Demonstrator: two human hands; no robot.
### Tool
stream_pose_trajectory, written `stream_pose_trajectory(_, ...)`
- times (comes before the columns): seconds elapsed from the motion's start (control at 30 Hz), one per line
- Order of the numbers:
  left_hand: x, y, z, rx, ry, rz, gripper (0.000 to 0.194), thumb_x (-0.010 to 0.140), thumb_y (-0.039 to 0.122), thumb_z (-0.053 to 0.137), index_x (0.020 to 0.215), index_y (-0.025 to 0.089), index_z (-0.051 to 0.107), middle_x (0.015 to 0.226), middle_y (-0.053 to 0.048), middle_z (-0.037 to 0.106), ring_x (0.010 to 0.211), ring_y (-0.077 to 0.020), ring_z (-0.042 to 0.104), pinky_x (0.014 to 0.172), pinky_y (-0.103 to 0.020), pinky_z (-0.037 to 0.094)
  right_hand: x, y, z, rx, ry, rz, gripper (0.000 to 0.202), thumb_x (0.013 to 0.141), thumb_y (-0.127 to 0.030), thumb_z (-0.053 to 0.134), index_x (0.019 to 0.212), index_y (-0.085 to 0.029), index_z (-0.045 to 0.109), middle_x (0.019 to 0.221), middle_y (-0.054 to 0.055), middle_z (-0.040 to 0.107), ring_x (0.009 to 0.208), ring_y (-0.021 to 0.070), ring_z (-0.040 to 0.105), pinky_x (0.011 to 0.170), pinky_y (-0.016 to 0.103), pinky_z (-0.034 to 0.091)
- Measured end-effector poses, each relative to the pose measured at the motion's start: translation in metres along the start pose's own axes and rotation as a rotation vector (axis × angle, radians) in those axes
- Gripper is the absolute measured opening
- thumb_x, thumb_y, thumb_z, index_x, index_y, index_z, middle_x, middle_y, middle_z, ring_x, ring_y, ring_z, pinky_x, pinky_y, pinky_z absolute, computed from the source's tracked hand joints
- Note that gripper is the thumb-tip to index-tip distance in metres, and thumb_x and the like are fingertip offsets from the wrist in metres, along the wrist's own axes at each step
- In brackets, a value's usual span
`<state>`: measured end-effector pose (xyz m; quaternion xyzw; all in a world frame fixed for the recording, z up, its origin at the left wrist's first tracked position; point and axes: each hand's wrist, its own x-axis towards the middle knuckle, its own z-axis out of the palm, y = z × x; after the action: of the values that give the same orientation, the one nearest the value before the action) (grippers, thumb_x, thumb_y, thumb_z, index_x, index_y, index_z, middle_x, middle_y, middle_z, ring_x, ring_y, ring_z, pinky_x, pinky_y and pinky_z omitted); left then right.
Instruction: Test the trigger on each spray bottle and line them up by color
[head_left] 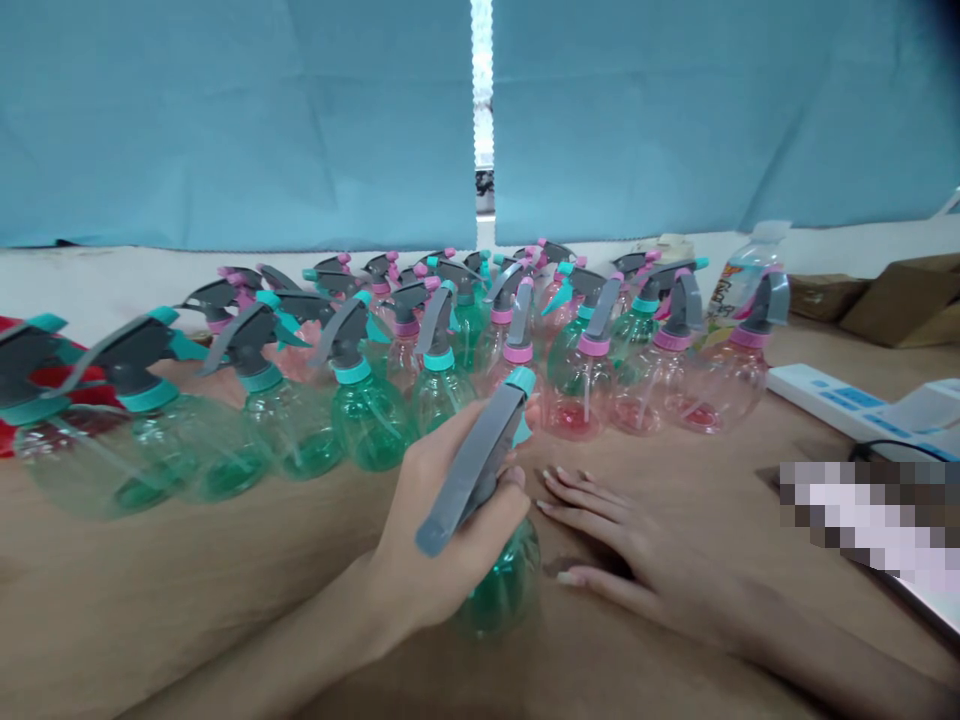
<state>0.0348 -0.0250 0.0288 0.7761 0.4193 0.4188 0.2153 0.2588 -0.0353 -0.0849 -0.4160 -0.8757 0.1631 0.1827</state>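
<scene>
My left hand (442,530) is wrapped round the neck of a green spray bottle (502,590) with a grey trigger head and turquoise nozzle. Most of its collar is hidden behind my fingers. Just right of it, my right hand (622,540) lies palm down on the wooden table (300,570), fingers stretched out, holding nothing. Beyond both hands stand several more spray bottles; a green spray bottle (371,425) with a turquoise collar is among those in front. A pink spray bottle (577,400) with a pink collar stands past my fingertips.
A labelled plastic drink bottle (739,285) stands at the back right, near a cardboard box (911,300). White power strips (832,400) lie on the right, with a blurred-out object (877,520) nearer me. Something red (82,390) shows at far left. A blue curtain (225,120) hangs behind.
</scene>
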Motion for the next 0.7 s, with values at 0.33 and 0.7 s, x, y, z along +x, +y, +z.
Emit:
stream_pose_trajectory(0.33,-0.0032,-0.0009,0.0021,-0.062,-0.029,-0.047,0.014,0.079,0.022,0.050,0.091,0.022,0.056,0.072,0.001,0.057,0.066,-0.0176,0.058,0.064,-0.032,0.051,0.0015,-0.0009,-0.0003,-0.019,-0.032,0.011,0.063,0.093,-0.053,0.050,0.147,-0.028,0.034,0.154,0.003,0.031,0.142,0.0253,0.027,0.114,0.049,0.027)
stream_pose_trajectory(0.7,-0.0028,-0.0005,0.0010,-0.091,-0.011,-0.019,0.022,0.078,0.018,0.048,0.098,0.024,0.055,0.070,0.004,0.054,0.060,-0.0138,0.055,0.059,-0.026,0.050,0.0015,0.0016,0.0024,-0.002,-0.008,-0.004,0.062,0.092,-0.051,0.053,0.147,-0.028,0.035,0.154,0.004,0.032,0.141,0.0255,0.028,0.114,0.048,0.027)
